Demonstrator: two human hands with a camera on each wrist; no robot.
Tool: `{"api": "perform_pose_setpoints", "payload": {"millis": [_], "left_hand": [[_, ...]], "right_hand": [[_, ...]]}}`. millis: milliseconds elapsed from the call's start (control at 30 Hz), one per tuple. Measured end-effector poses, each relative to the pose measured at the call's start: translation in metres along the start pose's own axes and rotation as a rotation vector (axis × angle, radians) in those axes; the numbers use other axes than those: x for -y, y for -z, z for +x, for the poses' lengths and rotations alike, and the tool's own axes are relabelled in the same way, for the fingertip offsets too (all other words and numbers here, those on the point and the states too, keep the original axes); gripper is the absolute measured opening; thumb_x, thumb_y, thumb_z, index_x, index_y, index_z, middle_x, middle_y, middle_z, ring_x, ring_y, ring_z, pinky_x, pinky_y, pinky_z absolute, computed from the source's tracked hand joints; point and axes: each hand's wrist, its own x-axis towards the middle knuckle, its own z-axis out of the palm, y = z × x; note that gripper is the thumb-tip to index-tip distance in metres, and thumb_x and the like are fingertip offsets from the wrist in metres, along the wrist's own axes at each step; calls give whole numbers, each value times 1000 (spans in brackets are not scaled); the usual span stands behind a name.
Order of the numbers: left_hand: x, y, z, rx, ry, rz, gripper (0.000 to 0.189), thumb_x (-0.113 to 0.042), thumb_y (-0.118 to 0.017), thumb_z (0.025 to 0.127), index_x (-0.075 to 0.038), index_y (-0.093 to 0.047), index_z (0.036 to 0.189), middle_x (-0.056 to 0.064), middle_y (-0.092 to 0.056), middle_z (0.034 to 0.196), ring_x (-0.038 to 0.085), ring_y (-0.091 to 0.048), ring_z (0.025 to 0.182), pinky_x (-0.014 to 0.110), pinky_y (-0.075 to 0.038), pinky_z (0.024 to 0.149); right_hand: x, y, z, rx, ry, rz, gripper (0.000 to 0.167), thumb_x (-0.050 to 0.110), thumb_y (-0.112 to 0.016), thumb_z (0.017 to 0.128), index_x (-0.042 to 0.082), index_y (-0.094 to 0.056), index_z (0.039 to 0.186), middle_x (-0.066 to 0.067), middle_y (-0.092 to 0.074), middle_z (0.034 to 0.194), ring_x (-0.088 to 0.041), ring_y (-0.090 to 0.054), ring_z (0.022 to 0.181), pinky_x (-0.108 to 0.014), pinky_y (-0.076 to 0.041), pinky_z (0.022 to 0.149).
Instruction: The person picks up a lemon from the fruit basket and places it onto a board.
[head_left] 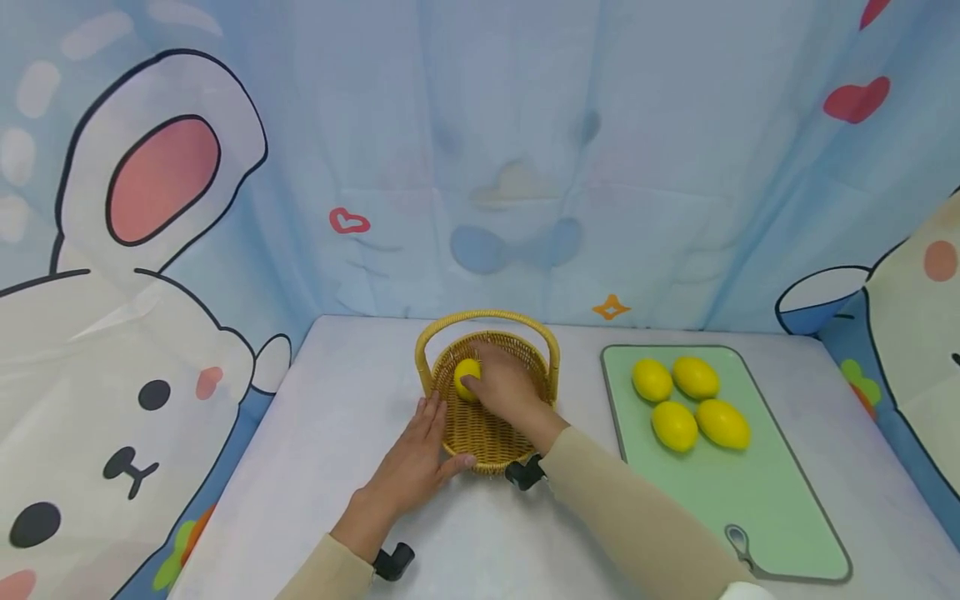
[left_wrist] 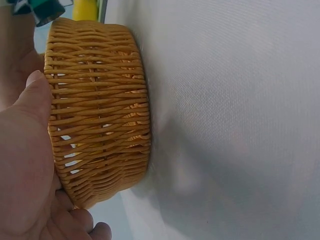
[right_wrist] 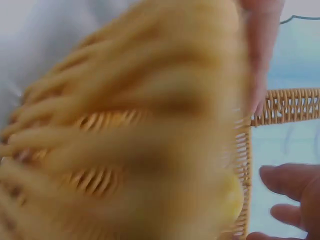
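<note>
Beige sleeves lead from the near edge to both hands at the woven basket [head_left: 487, 433], which stands on the white surface [head_left: 337, 467] near its far edge. Inside it, the right hand [head_left: 506, 385] grips a yellow lemon [head_left: 466, 375], fingers curled over the fruit and thumb pinching it from below, low over the basket floor under the arched handle [head_left: 487, 317]. The left hand [head_left: 416, 467] rests against the outside of the basket's near-left wall, fingers straight and together, thumb touching the rim; the left wrist view shows the palm [left_wrist: 25, 165] flat against the weave. To the right of the basket, apart from it, lies a pale green cutting board [head_left: 742, 517] carrying four more lemons [head_left: 690, 400] clustered at its far end. A blue cartoon-rabbit backdrop [head_left: 150, 250] rises behind and at both sides.
</note>
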Motion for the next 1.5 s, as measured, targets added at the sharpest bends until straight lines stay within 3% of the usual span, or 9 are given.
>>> {"api": "perform_pose_setpoints", "payload": {"millis": [300,400,567,733,833,1000,1133,1267,1500], "left_hand": [[0,-2,-1,14,4,-3,100,-66,-50,103,2,-17,167,17,-6,177,34,-6,165,49,-21,132],[0,-2,-1,12,-5,-5,99,-66,-50,103,2,-17,167,18,-6,177,35,-6,164,49,-21,131],[-1,0,0,7,-2,1,100,-66,-51,103,3,-16,167,19,-6,177,35,-7,164,49,-22,131],[0,-1,0,19,3,0,102,-68,-50,102,1,-14,168,17,-5,178,33,-5,165,49,-20,132],[2,-1,0,17,1,2,103,-70,-48,102,1,-13,168,17,-4,178,32,-5,165,48,-19,132],[3,-2,0,16,-5,2,104,-71,-47,101,1,-12,168,17,-5,178,33,-5,165,48,-19,132],[1,-2,1,17,-4,1,103,-71,-48,101,1,-15,168,17,-5,178,33,-5,165,49,-20,132],[1,-2,1,15,0,-2,102,-70,-49,102,2,-17,167,17,-6,177,35,-7,164,49,-21,131],[1,-1,0,2,0,-4,101,-68,-52,102,2,-20,167,19,-9,177,36,-9,164,51,-23,131]], "right_hand": [[1,-14,1,178,-21,74,68,24,-76,99,7,-47,159,-16,-58,153,-34,-62,132,-50,-53,110],[-5,-20,-1,190,-33,128,70,24,-77,98,11,-47,159,-15,-57,155,-33,-61,132,-50,-52,109],[-14,-25,0,222,43,207,72,20,-78,97,15,-45,161,-11,-46,165,-34,-51,145,-54,-44,119],[-19,-28,-2,259,88,241,72,17,-80,95,18,-47,159,-9,-50,161,-30,-57,135,-51,-49,112],[-19,-30,-3,250,102,236,73,22,-82,94,21,-48,158,-7,-53,158,-27,-60,127,-48,-52,108],[-17,-30,-7,202,94,187,74,33,-84,93,22,-48,158,-5,-53,159,-27,-60,132,-48,-50,112],[-14,-23,-12,154,71,197,73,27,-81,96,24,-46,159,-6,-50,162,-30,-58,137,-51,-50,114],[-14,-15,-17,105,67,217,74,24,-82,96,27,-43,159,-10,-54,157,-30,-62,130,-51,-54,107],[-19,-1,-34,35,95,309,76,22,-82,96,19,-39,158,-11,-50,157,-28,-65,123,-46,-59,100]]}}
